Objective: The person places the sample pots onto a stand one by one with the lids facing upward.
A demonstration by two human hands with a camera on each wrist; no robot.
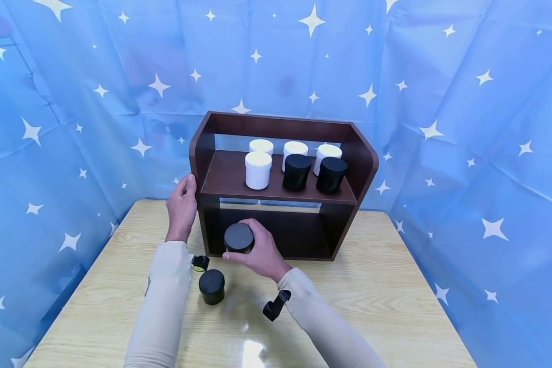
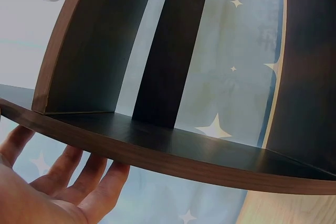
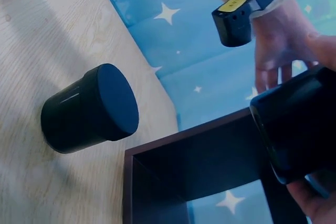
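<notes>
My right hand [image 1: 264,250] grips a black lidded jar [image 1: 239,238] in front of the lower compartment of a dark brown two-tier shelf [image 1: 276,197]. In the right wrist view that held jar [image 3: 299,124] shows at the right edge, with fingertips below it. My left hand [image 1: 182,207] rests against the outside of the shelf's left side panel. Its fingers [image 2: 107,190] touch that panel in the left wrist view. A second black jar [image 1: 212,287] stands upright on the table, nearer to me than the shelf; it also appears in the right wrist view.
On the upper tier, several white jars [image 1: 258,171] stand beside two black jars [image 1: 296,174]. The shelf stands on a light wooden table [image 1: 377,306]. A blue star-patterned curtain [image 1: 460,128] hangs behind and on both sides.
</notes>
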